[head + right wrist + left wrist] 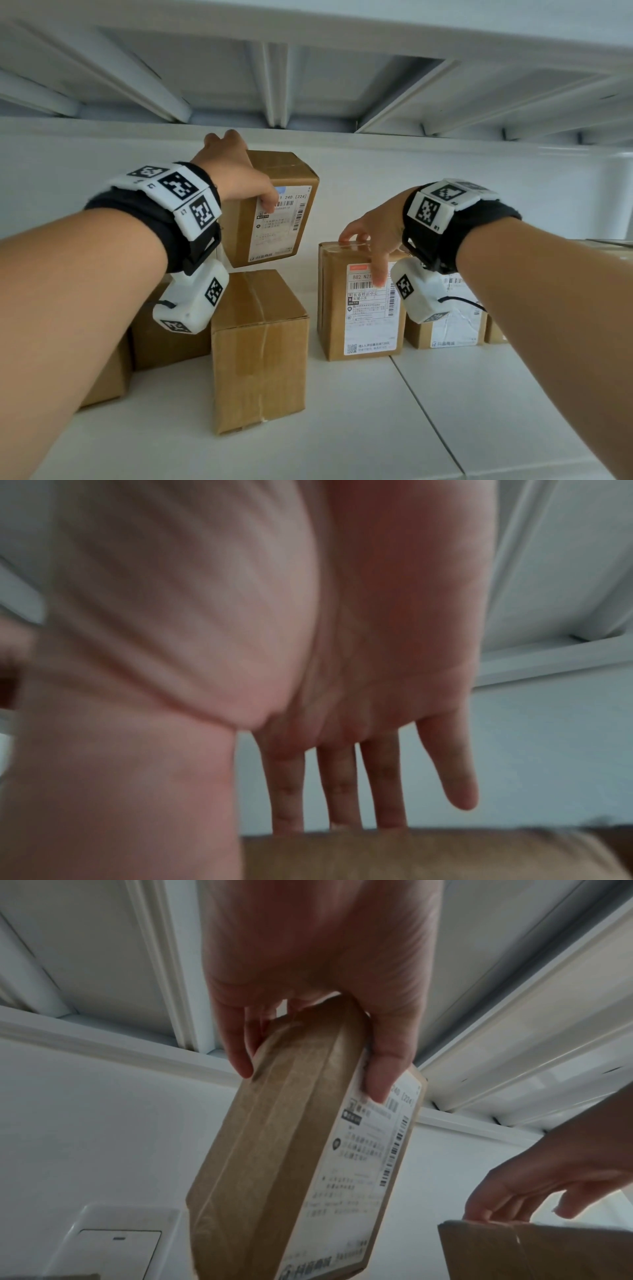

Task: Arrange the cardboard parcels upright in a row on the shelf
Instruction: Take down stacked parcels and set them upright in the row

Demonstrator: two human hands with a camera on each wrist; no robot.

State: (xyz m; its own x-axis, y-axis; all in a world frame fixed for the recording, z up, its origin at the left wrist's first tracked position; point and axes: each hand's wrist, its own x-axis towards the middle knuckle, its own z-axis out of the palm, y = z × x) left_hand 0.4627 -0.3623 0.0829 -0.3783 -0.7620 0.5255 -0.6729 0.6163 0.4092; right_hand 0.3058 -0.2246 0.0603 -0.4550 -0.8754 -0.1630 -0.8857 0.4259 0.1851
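Left hand (236,174) grips the raised, label-faced brown cardboard parcel (274,219) by its top; right hand (373,233), fingers straight, rests fingertips on a standing labelled cardboard parcel (356,308).

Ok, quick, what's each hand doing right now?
Left hand: grips the lifted parcel by its top, clear of the shelf.
Right hand: open, fingertips touching the standing parcel.

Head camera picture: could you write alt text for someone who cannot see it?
A person's left hand holds a labelled cardboard parcel in the air above a plain box on a white shelf. The right hand rests its fingers on another upright labelled parcel; more boxes stand on both sides.
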